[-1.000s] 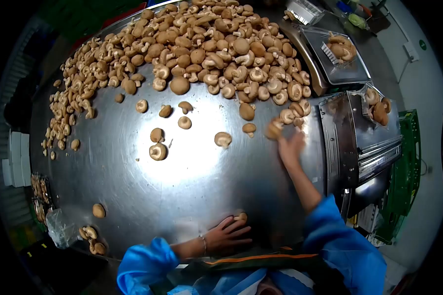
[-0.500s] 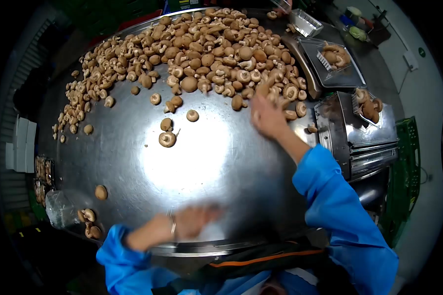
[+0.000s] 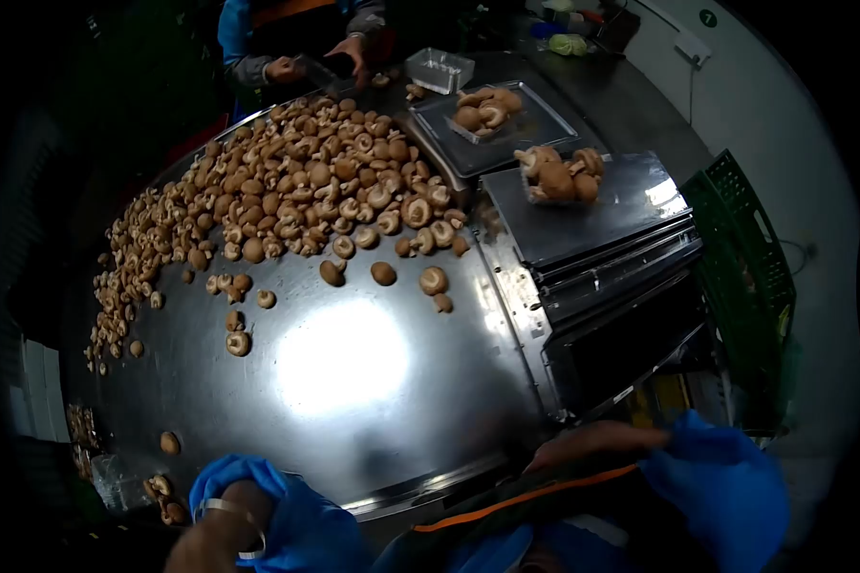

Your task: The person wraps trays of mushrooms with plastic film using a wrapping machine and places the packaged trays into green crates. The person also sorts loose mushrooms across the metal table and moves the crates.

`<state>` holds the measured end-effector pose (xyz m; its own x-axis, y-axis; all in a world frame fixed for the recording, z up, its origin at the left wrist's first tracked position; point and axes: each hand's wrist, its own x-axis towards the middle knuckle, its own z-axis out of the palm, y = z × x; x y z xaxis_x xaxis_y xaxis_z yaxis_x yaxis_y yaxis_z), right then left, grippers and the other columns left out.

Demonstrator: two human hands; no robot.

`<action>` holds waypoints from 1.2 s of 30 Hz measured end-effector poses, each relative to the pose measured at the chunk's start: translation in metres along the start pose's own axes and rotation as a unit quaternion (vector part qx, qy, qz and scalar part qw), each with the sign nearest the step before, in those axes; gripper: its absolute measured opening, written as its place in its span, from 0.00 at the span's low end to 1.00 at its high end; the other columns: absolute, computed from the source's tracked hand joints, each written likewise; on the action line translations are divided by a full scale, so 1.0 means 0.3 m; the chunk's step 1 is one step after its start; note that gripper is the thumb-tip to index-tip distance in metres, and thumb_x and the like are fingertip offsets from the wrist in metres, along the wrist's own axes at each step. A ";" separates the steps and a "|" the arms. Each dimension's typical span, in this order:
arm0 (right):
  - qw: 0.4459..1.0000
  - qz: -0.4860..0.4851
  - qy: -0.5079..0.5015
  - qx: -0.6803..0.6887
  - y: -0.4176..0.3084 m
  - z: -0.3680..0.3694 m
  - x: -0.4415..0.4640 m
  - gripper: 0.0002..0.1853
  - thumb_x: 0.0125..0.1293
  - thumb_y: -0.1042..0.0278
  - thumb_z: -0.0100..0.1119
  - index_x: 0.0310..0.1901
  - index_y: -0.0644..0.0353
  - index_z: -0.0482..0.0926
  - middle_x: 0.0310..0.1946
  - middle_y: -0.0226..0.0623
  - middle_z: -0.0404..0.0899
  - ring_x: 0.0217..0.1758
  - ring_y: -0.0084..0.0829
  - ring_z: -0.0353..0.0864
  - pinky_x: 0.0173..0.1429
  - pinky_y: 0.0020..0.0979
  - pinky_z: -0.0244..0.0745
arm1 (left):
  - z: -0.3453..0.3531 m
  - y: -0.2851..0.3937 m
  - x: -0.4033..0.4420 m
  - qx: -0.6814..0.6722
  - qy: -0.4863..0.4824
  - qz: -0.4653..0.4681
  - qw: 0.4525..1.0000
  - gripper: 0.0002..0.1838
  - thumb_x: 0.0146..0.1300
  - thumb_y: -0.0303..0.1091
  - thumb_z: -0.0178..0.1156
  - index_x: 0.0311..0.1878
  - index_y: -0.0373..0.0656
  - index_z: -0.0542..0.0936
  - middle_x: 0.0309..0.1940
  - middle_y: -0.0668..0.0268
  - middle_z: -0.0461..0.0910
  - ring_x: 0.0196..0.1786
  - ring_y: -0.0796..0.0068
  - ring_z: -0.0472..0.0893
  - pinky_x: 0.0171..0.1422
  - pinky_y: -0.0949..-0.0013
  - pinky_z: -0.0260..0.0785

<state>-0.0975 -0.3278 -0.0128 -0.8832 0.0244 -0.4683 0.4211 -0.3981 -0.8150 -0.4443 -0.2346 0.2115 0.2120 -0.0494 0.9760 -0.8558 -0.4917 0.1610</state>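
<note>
In the head view, the heap of mushrooms (image 3: pixel 287 181) spreads over the far part of the metal table (image 3: pixel 449 401), with loose ones toward its middle and near-left corner. The left hand (image 3: pixel 201 549) is at the table's near left side and the right hand (image 3: pixel 592 441) at its near right corner by the dark apron (image 3: pixel 545 487), both too blurred or cut off to tell how far open they are or whether they hold anything. Beyond the table's far edge another person's hands (image 3: pixel 352 53) handle a clear tray (image 3: pixel 320 74), and a mushroom-filled punnet (image 3: pixel 556 181) sits on the metal unit (image 3: pixel 583 234) along its right side.
</note>
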 end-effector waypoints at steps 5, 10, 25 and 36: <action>0.854 -0.182 0.487 0.032 -0.110 -0.225 -0.646 0.13 0.66 0.66 0.46 0.44 0.66 0.75 0.28 0.36 0.81 0.33 0.25 0.79 0.43 0.25 0.73 | 0.021 -0.762 -0.208 0.595 -0.223 -0.404 0.658 0.19 0.51 0.34 0.64 0.47 0.43 0.75 0.45 0.60 0.75 0.54 0.60 0.71 0.56 0.61 0.63; 0.615 -0.232 0.691 -0.299 -0.230 -0.765 -0.834 0.25 0.62 0.57 0.51 0.58 0.61 0.64 0.59 0.49 0.60 0.62 0.39 0.61 0.62 0.37 0.61 | 0.033 -1.329 -0.312 0.622 -0.126 -0.498 0.591 0.45 0.50 0.55 0.62 0.66 0.44 0.55 0.66 0.50 0.51 0.69 0.50 0.50 0.69 0.52 0.46; 0.584 -0.176 0.590 -0.530 0.076 -0.942 -1.104 0.35 0.56 0.47 0.55 0.61 0.59 0.60 0.60 0.49 0.59 0.65 0.44 0.54 0.66 0.43 0.46 | 0.579 -1.719 -0.281 0.621 -0.021 -0.571 0.537 0.49 0.50 0.51 0.62 0.66 0.34 0.47 0.62 0.42 0.54 0.66 0.44 0.52 0.67 0.49 0.42; 0.489 0.161 0.735 -0.442 0.339 -0.616 -1.330 0.20 0.54 0.45 0.58 0.25 0.57 0.80 0.31 0.40 0.72 0.39 0.40 0.67 0.49 0.39 0.56 | 0.728 -1.346 -0.294 0.745 -0.046 -0.606 0.275 0.21 0.52 0.52 0.60 0.26 0.39 0.82 0.28 0.57 0.75 0.42 0.61 0.69 0.53 0.55 0.53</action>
<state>0.3359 -0.2084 0.0282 0.0865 0.9817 0.1694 0.9876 -0.0622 -0.1441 -0.0143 -0.2215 0.0284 -0.0152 0.9478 0.3186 0.9985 -0.0024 0.0548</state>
